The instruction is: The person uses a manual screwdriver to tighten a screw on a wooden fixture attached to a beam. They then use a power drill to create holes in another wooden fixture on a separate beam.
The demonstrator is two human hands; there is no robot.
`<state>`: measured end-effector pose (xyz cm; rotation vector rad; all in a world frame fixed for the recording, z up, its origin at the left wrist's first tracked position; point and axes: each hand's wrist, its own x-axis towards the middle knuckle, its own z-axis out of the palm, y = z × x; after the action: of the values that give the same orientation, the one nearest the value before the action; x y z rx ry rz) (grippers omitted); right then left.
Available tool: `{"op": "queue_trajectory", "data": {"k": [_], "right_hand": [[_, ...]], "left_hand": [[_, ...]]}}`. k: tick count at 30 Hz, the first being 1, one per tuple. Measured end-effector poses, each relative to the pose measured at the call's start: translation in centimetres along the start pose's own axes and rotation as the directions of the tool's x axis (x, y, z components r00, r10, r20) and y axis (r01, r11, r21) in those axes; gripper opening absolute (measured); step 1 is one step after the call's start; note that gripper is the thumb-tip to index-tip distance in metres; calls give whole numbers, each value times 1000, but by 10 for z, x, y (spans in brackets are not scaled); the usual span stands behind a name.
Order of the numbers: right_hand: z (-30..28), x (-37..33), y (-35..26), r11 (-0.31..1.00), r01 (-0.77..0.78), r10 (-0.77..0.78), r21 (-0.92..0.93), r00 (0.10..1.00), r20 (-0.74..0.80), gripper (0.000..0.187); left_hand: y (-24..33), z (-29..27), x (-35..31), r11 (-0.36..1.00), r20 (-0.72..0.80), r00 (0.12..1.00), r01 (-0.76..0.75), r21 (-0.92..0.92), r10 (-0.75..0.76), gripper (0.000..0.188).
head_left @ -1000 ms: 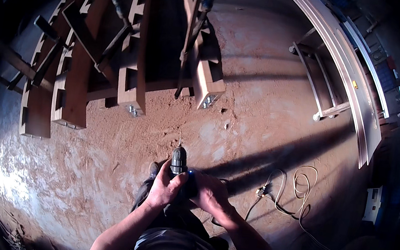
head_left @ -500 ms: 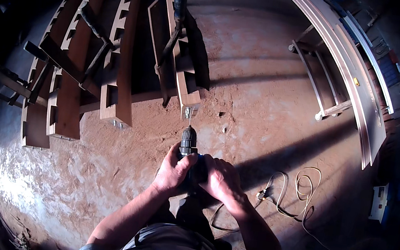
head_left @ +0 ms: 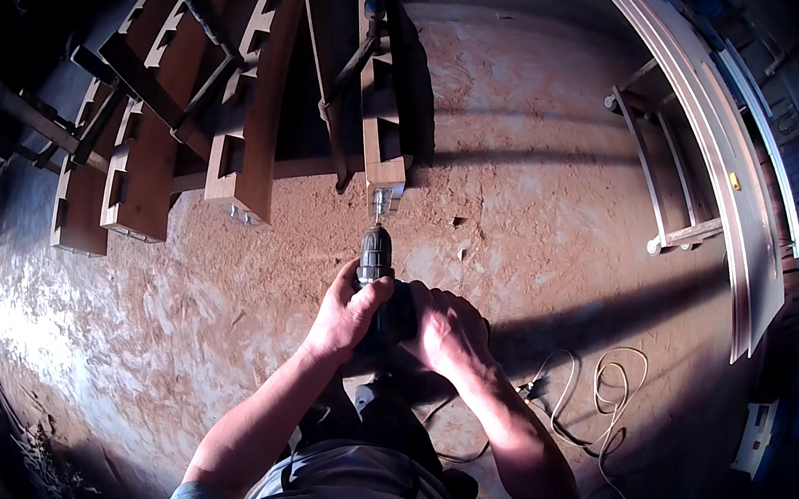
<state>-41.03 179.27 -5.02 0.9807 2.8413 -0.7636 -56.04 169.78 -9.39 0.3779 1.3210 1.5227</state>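
I hold a dark power drill (head_left: 378,277) with both hands at the centre of the head view. My left hand (head_left: 345,315) wraps the drill's left side just behind the chuck. My right hand (head_left: 447,333) grips its body from the right. The drill's tip touches the near end of a long wooden frame piece (head_left: 382,168) that runs away from me. A clamp (head_left: 348,91) lies against that piece. Much of the drill's body is hidden under my fingers.
Several notched wooden frames (head_left: 251,109) lie side by side at upper left on the sawdust-covered floor (head_left: 208,325). Long pale boards (head_left: 731,182) lean at the right beside a metal stand (head_left: 673,200). A white cable (head_left: 592,396) coils near my right forearm.
The drill and both hands have moved forward and up toward the end of the wooden piece; the tip was well short of it a second ago and now touches it.
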Motion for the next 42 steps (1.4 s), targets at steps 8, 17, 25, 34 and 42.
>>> {"op": "queue_trajectory", "data": {"k": [8, 17, 25, 34, 42], "right_hand": [[-3, 6, 2, 1000, 0, 0, 0, 1000, 1, 63], [2, 7, 6, 1000, 11, -11, -14, 1000, -27, 60], [1, 7, 10, 999, 41, -42, -18, 998, -40, 57], [5, 8, 17, 995, 79, -84, -57, 992, -94, 44], [7, 14, 24, 995, 87, -90, -45, 994, -68, 42]], "left_hand": [[3, 4, 3, 998, -38, 999, 10, -54, -12, 74], [2, 6, 4, 996, -39, 999, 2, -88, -5, 80], [1, 5, 6, 997, -17, 1000, 21, -81, -22, 78], [5, 14, 6, 1000, -89, 996, 6, -1, -7, 82], [6, 15, 10, 999, -91, 995, 33, 20, -31, 80]]}}
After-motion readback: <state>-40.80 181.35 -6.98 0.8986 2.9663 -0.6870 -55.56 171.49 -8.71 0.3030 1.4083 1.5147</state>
